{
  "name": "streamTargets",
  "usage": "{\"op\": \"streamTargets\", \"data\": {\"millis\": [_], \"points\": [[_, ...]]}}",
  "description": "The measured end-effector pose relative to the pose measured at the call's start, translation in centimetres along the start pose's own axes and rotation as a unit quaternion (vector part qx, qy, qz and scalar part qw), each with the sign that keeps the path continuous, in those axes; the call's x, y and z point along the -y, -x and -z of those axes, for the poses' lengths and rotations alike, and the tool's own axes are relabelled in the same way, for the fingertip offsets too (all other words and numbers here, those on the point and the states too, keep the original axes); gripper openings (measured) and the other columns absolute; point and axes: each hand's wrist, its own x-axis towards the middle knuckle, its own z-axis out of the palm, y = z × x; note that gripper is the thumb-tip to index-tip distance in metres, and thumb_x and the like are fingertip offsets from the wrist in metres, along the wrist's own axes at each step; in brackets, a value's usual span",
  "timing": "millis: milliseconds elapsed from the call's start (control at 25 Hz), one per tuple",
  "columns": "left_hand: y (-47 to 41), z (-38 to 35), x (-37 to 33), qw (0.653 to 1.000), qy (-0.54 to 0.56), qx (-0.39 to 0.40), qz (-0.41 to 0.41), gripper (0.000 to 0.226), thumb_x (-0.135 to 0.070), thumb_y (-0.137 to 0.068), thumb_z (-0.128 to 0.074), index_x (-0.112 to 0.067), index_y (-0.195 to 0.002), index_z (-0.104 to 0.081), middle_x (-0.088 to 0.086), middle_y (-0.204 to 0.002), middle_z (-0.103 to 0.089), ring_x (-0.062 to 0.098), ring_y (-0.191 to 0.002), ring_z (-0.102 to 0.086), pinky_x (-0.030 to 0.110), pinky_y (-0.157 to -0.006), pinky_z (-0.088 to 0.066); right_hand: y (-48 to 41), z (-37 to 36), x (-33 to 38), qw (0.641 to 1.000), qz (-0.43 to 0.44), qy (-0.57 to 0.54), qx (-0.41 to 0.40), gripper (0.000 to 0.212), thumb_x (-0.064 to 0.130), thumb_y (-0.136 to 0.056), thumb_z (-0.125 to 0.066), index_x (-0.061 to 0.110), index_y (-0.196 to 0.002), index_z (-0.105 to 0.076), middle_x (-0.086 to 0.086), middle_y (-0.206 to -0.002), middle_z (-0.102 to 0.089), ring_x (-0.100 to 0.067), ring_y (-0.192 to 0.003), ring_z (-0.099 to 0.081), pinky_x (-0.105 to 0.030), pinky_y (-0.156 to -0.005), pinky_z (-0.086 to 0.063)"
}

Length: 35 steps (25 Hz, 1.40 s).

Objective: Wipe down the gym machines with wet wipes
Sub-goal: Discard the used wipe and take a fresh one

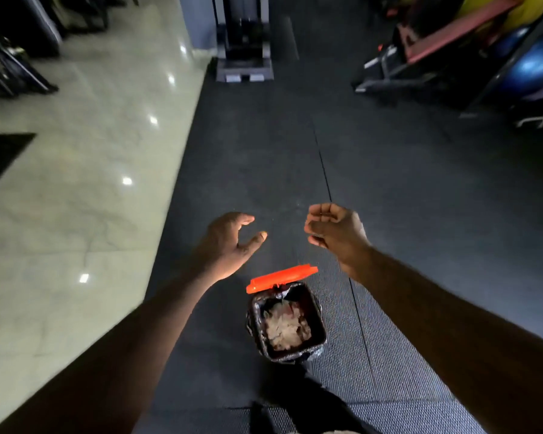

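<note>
Orange-lidded bin (254, 317), lid up, holds crumpled wipes (286, 328). Left hand (229, 242) above bin: fingers loosely spread, empty. Right hand (336, 233) above bin, to right: fingers curled, nothing visible in grip.

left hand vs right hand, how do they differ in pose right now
1. The left hand is open with relaxed fingers; the right hand has its fingers curled in toward the palm.
2. The left hand's thumb sticks out sideways, with a gap to the fingers; the right hand's thumb lies close to its fingers.
Shared: neither visibly holds anything, and both are held out over the dark mat, beyond the bin with its orange lid up.
</note>
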Motion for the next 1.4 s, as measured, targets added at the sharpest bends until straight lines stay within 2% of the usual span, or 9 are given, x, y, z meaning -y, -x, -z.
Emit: {"op": "streamTargets", "data": {"millis": [120, 280, 480, 600, 800, 920, 1080, 1240, 1400], "points": [[-1.2, 3.8, -2.7, 0.999, -0.017, -0.026, -0.032, 0.052, -0.046, -0.095, -0.072, -0.013, -0.136, -0.065, 0.003, -0.136, -0.068, 0.018, -0.126, -0.063, 0.02, -0.1, -0.041, 0.6, 1.0, 4.1, 0.998, 0.05, 0.019, -0.019, 0.023, 0.005, -0.087, -0.078, 0.019, -0.105, -0.073, -0.012, -0.107, -0.076, -0.025, -0.093, -0.074, -0.044, -0.085, -0.064], [-2.2, 7.9, -7.0, 0.995, -0.041, -0.058, -0.067, 0.056, -0.049, -0.094, -0.072, -0.014, -0.138, -0.064, 0.003, -0.138, -0.067, 0.019, -0.127, -0.063, 0.022, -0.1, -0.043, 1.0, 2.7, 9.1, 0.994, 0.106, 0.038, -0.007, 0.028, 0.011, -0.087, -0.079, 0.024, -0.111, -0.073, -0.002, -0.109, -0.077, -0.021, -0.101, -0.076, -0.04, -0.083, -0.065], [-3.4, 14.1, -14.1, 0.985, -0.088, -0.121, -0.081, 0.067, -0.063, -0.094, -0.065, -0.02, -0.145, -0.057, 0.0, -0.146, -0.062, 0.019, -0.134, -0.057, 0.038, -0.113, -0.046, 0.6, 7.1, 18.1, 0.984, 0.17, 0.051, 0.014, 0.035, 0.018, -0.088, -0.079, 0.026, -0.122, -0.072, 0.003, -0.113, -0.075, -0.015, -0.097, -0.077, -0.04, -0.082, -0.066], [-2.3, 15.1, -18.2, 0.976, -0.117, -0.176, -0.061, 0.065, -0.058, -0.096, -0.065, -0.016, -0.145, -0.058, 0.002, -0.147, -0.061, 0.021, -0.136, -0.055, 0.033, -0.114, -0.042, 1.4, 9.5, 20.8, 0.975, 0.204, 0.076, 0.04, 0.038, 0.02, -0.09, -0.078, 0.027, -0.126, -0.07, 0.007, -0.112, -0.074, -0.015, -0.097, -0.076, -0.041, -0.082, -0.066], [4.7, 13.6, -20.5, 0.97, -0.163, -0.176, 0.026, 0.075, -0.067, -0.092, -0.063, -0.021, -0.15, -0.052, -0.003, -0.154, -0.051, 0.017, -0.142, -0.047, 0.037, -0.116, -0.042, 4.3, 10.5, 20.4, 0.936, 0.255, 0.209, 0.121, 0.048, 0.021, -0.086, -0.077, 0.039, -0.129, -0.068, 0.018, -0.112, -0.073, -0.002, -0.097, -0.07, -0.03, -0.08, -0.064], [11.3, 14.5, -20.1, 0.958, -0.186, -0.195, 0.101, 0.076, -0.071, -0.091, -0.063, -0.026, -0.151, -0.049, -0.006, -0.158, -0.047, 0.015, -0.144, -0.044, 0.038, -0.117, -0.041, 7.8, 7.0, 19.7, 0.893, 0.296, 0.282, 0.19, 0.054, 0.02, -0.087, -0.075, 0.039, -0.136, -0.064, 0.016, -0.12, -0.07, -0.003, -0.097, -0.068, -0.018, -0.072, -0.055], [25.0, 17.5, -17.8, 0.921, -0.211, -0.258, 0.203, 0.079, -0.078, -0.087, -0.059, -0.027, -0.146, -0.053, -0.003, -0.152, -0.053, 0.019, -0.14, -0.049, 0.041, -0.115, -0.044, 15.5, -2.3, 17.5, 0.781, 0.384, 0.369, 0.326, 0.065, 0.018, -0.088, -0.071, 0.034, -0.148, -0.052, 0.003, -0.141, -0.062, -0.012, -0.112, -0.065, -0.023, -0.088, -0.052], [42.8, 19.5, -15.4, 0.858, -0.251, -0.331, 0.302, 0.092, -0.09, -0.078, -0.046, -0.023, -0.139, -0.061, -0.001, -0.14, -0.064, 0.02, -0.131, -0.058, 0.041, -0.111, -0.048, 28.0, -12.7, 14.5, 0.682, 0.449, 0.373, 0.44, 0.071, 0.016, -0.085, -0.072, 0.027, -0.152, -0.05, -0.002, -0.144, -0.06, -0.018, -0.125, -0.062, -0.023, -0.096, -0.046], [65.0, 19.1, -16.3, 0.763, -0.26, -0.381, 0.453, 0.089, -0.088, -0.078, -0.049, -0.021, -0.135, -0.064, 0.001, -0.135, -0.067, 0.022, -0.126, -0.062, 0.038, -0.108, -0.05, 46.7, -22.5, 8.6, 0.565, 0.495, 0.328, 0.572, 0.075, 0.013, -0.081, -0.076, 0.024, -0.151, -0.051, -0.005, -0.143, -0.061, -0.02, -0.126, -0.062, -0.019, -0.096, -0.041]]}}
